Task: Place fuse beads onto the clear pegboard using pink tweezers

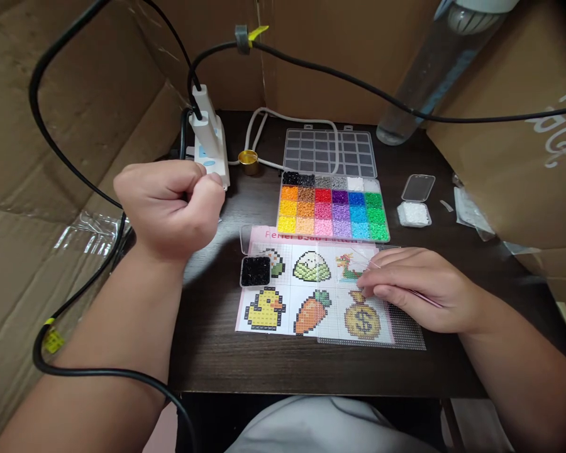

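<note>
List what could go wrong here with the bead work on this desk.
The left hand, a raised fist, hangs just above the small tray of black beads; dropping it could tip the tray. The right hand holds thin tweezers over the clear pegboard; a nudge might shift it off the pattern sheet. The open bead organizer could spill if knocked.

rainbow bead box [332,207], black beads [255,271], dark table [226,340]

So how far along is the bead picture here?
Set up: bead box open, pattern sheet under the clear pegboard. In hand: right hand holds a thin tool near the dragon design; left hand hovers fisted. Left: nearly everything, hardly any beads visibly placed.
</note>
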`<state>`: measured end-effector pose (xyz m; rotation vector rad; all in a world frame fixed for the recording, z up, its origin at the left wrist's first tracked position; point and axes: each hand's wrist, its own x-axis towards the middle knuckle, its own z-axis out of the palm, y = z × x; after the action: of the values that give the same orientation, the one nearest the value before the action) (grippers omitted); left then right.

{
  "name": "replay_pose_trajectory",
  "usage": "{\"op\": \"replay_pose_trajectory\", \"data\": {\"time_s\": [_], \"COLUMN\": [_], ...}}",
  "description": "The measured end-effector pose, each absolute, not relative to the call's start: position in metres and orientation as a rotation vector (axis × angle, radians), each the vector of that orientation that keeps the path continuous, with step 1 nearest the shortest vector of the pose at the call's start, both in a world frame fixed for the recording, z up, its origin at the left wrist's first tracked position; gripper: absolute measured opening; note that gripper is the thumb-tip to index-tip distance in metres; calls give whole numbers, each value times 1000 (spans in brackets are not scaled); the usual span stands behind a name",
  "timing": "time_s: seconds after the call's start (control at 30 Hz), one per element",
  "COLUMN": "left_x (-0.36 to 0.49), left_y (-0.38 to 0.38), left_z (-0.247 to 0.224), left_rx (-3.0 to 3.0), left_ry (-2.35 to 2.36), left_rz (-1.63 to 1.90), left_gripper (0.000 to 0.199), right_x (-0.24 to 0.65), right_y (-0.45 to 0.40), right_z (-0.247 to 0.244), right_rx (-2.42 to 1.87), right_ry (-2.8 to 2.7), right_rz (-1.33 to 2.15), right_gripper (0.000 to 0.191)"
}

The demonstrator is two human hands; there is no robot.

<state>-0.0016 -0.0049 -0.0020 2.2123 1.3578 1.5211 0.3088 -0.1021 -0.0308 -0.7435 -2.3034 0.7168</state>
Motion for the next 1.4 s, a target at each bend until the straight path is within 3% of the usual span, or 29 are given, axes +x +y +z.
{"op": "replay_pose_trajectory", "data": {"time_s": [0.17, 0.27, 0.47, 0.93, 1.4], "left_x": [-1, -1, -6, -5, -4], "left_y": [-9, -10, -7, -4, -4], "left_z": [3, 6, 3, 0, -1], "left_rx": [2248, 2178, 2230, 2344, 2371], "left_ry": [1384, 1411, 1409, 1350, 1349], "left_rz": [1488, 1376, 1333, 1460, 1496], "left_gripper": [38, 22, 18, 21, 22], "right_x": [306, 305, 310, 312, 313], "right_y": [-104, -105, -100, -89, -88], "right_z": [-30, -29, -43, -50, -48], "right_rx": [-689, -673, -880, -1130, -1078], "right_ry": [-2213, -1996, -1688, -1569, -1628], "right_rz": [605, 483, 458, 652, 553], "right_gripper": [26, 37, 49, 21, 21]}}
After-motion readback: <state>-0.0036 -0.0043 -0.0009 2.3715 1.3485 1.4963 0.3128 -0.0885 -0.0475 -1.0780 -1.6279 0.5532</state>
